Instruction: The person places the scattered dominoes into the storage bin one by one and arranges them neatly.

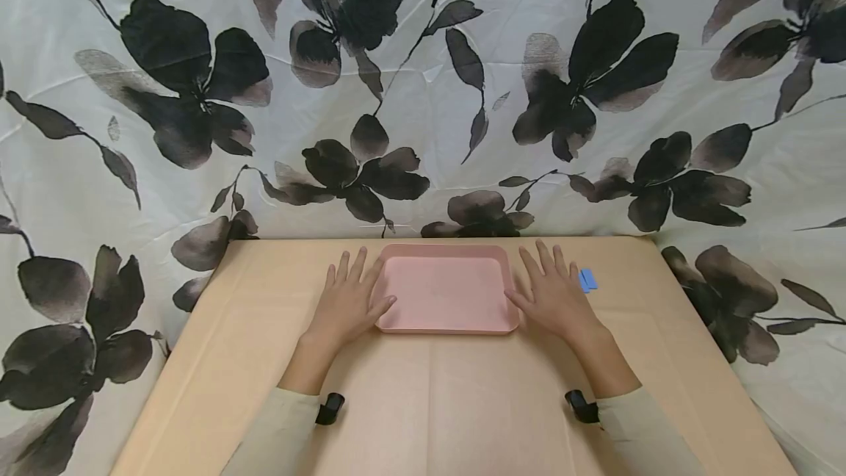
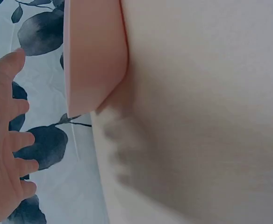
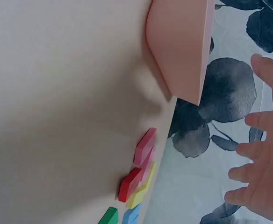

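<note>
A shallow pink tray (image 1: 446,289) with rounded corners lies near the far edge of the table. Beside its left end my left hand (image 1: 345,303) hovers above the table, fingers straight and spread, with the thumb over the tray's rim in the head view. On the opposite end, my right hand (image 1: 555,296) is held the same way, its thumb tip by the right rim. Both wrist views show a gap between hand and tray wall. Small flat blocks lie under and beyond the right hand: pink (image 3: 145,147), red (image 3: 130,185), yellow (image 3: 137,196), blue (image 3: 131,214) and green (image 3: 109,216).
The light wood-coloured table (image 1: 429,402) ends just behind the tray. A white cloth with dark flowers (image 1: 463,131) hangs behind it and shows at both sides. In the head view only blue blocks (image 1: 587,280) show, right of the right hand.
</note>
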Demonstrator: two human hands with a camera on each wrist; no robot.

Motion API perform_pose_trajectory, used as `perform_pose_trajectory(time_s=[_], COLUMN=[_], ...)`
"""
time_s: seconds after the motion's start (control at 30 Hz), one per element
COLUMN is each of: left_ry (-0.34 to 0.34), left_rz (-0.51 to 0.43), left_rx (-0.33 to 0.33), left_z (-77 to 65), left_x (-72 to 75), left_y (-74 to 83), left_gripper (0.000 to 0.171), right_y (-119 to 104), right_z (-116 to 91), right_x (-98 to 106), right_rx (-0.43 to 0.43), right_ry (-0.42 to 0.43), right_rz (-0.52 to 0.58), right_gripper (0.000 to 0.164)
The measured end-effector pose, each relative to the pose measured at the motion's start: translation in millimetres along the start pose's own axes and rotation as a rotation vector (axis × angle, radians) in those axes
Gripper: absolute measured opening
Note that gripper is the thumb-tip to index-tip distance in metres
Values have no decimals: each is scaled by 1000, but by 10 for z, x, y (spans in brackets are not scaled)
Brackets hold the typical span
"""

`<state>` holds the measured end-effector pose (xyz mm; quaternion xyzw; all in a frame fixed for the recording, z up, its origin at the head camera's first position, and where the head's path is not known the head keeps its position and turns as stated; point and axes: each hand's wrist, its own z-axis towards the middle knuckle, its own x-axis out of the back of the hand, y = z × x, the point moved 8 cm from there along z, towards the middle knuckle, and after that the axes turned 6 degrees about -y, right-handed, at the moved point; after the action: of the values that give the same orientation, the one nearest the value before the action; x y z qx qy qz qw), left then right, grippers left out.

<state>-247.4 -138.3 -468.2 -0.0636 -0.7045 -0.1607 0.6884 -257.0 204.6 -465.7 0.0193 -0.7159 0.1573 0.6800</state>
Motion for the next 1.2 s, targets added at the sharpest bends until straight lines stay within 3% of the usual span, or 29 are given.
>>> perform_pose_trajectory(time_s=[0.4,0.7,1.2], left_ry=[-9,34,9], left_rz=[-21,-32,-225], left_rx=[-41,-115,-106], left_z=[33,45,98], left_x=[-112,-144,-228], left_y=[-49,-47,-141], left_gripper=[78,73,69], right_y=[98,257,521], right_z=[-8,-65,-183], right_x=[-3,1,-63], right_rx=[42,67,106], right_ry=[3,26,77], right_rz=[-25,-13,-5], right_gripper=[81,79,78])
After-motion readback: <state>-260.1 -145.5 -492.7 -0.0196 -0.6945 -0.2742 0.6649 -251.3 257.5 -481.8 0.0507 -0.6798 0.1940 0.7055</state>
